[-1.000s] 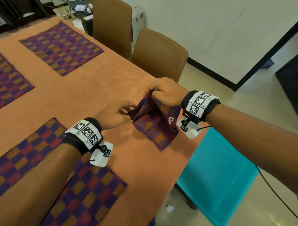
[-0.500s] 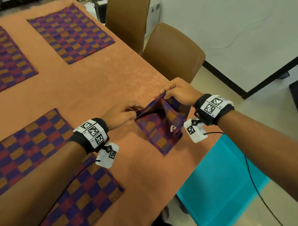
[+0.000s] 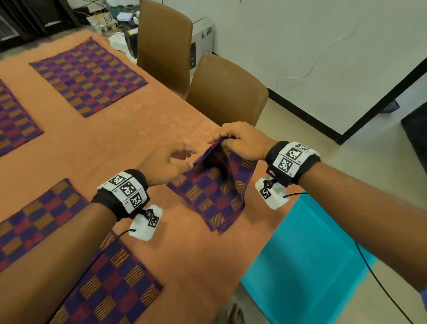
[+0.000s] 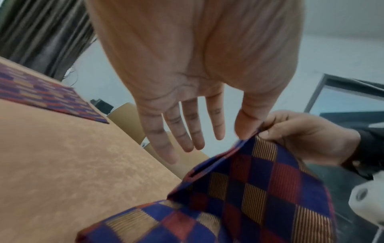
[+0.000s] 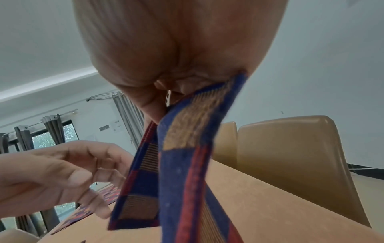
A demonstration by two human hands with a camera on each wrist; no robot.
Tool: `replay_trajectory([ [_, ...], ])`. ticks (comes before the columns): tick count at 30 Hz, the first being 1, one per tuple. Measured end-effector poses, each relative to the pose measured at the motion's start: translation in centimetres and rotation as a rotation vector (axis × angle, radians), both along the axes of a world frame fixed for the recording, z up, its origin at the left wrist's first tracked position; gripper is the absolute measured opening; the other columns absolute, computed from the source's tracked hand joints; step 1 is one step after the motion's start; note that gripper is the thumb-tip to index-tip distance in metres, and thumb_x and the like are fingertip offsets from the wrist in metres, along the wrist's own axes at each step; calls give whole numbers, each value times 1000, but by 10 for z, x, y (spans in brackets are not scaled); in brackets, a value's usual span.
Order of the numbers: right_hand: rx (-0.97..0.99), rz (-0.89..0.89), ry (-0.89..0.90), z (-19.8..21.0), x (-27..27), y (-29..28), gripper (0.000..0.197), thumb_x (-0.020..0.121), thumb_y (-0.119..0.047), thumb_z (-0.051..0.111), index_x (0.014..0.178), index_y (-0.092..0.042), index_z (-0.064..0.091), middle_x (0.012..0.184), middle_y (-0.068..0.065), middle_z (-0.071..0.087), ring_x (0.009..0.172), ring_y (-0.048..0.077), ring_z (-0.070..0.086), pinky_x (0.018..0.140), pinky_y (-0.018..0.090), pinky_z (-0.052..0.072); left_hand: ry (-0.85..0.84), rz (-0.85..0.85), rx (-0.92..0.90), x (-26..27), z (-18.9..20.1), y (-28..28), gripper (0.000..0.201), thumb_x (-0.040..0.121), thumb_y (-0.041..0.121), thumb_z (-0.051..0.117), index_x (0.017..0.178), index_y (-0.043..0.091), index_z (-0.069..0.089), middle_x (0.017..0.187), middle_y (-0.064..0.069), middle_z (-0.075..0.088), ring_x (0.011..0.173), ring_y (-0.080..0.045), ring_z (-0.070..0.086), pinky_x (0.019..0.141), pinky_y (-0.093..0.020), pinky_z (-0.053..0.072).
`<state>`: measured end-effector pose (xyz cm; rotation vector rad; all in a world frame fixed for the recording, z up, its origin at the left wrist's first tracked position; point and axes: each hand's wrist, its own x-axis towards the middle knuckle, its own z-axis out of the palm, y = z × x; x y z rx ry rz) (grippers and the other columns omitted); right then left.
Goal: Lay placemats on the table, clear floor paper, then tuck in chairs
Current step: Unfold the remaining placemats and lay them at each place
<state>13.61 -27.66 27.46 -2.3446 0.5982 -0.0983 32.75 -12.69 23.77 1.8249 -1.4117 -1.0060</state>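
Checked folded placemat (image 3: 213, 193), top edge pinched by right hand (image 3: 242, 142), nears table (image 3: 126, 144) edge.

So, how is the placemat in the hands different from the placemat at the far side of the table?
The held placemat is folded in layers; the far placemat is spread open in one layer. The held placemat is lifted at its top corner, pinched by the right hand, with the left hand open beside it; the far placemat lies flat, touched by no hand. Both share the same purple, red and orange check pattern, on the same orange table.
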Motion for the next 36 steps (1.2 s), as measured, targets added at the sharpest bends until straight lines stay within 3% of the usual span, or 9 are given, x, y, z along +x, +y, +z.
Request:
replay_trajectory([
  [3,-34,-7,-17,2,1,-1,38,89,-3,47,115,-19,70,100,-20,57,99,1,52,89,15,40,-175,-82,2,-8,4,-7,52,75,45,68,123,30,55,116,6,59,106,-11,55,84,-34,47],
  [6,-105,-23,-43,4,4,0,37,91,-8,46,117,-19,69,102,-18,56,96,-1,49,79,5,32,-441,-141,-108,-14,-2,-17,35,85,34,65,119,23,60,107,0,63,91,-18,59,75,-34,49],
  [12,-241,28,86,3,13,-16,39,90,-29,59,128,-22,60,122,-1,66,103,12,59,83,24,42,-667,52,-214,6,10,-56,22,93,18,51,108,12,66,96,-12,61,87,-28,55,67,-31,32],
  [17,-435,-115,116,20,32,-39,21,86,-32,55,99,-26,70,86,-3,67,85,27,64,65,30,43,-897,24,-379,30,46,-94,22,94,25,38,98,13,56,76,-14,63,68,-32,56,63,-38,42],
  [20,-573,-285,-43,43,54,-44,26,81,-32,49,94,-25,70,83,1,71,81,29,63,63,31,45,-824,165,-414,44,71,-109,22,97,29,33,106,15,47,70,-11,57,56,-29,49,51,-39,43],
  [26,-689,-273,-318,63,113,-22,24,81,-29,53,95,-25,72,84,0,68,79,24,62,59,30,42,-595,361,-620,104,88,-88,21,97,17,39,109,6,54,88,-15,63,73,-27,53,63,-29,32],
  [30,-524,1,-327,13,161,18,28,77,-21,52,97,-17,72,91,5,69,86,28,63,68,35,49,-558,388,-424,150,29,-37,30,90,-2,44,117,3,57,112,-21,65,101,-37,60,84,-34,42],
  [33,-317,225,-55,-43,182,53,28,82,-27,52,103,-18,68,95,5,67,87,27,61,73,39,50,-480,292,-48,177,-35,-1,58,80,-13,46,135,4,45,136,-23,50,123,-41,49,104,-44,38],
  [36,-177,310,164,-99,184,69,41,86,-38,63,126,-27,59,114,2,64,104,23,59,80,37,50,-470,318,276,187,-80,28,68,78,-5,54,142,8,35,137,-25,47,124,-41,48,103,-44,38],
])
